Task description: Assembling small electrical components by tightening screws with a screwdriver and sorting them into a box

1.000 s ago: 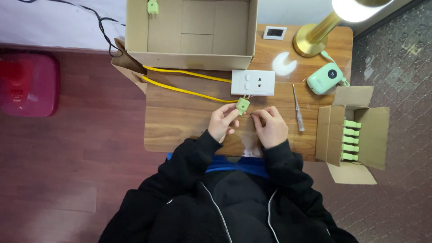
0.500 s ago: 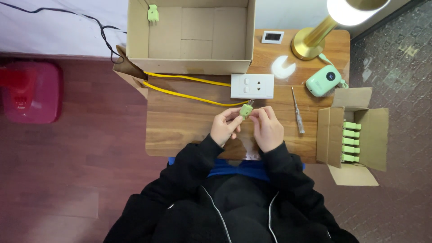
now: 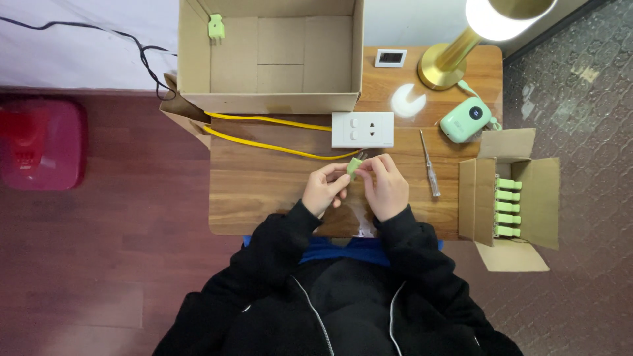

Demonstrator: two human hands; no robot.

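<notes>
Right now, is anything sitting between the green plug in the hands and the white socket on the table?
Nothing visible. The green plug is held by the left hand and right hand just below the white socket. Only the yellow cable runs along the table there, ending near the plug.

My lamp (image 3: 491, 16), up and to the right of my right hand (image 3: 386, 188), glares to blown-out white and throws a bright spot on the wooden table (image 3: 264, 191) just beyond my fingers. The light is soft and even elsewhere, with faint shadows under my hands. The picture is sharp, dimmer over the floor (image 3: 99, 264) to my left.
</notes>
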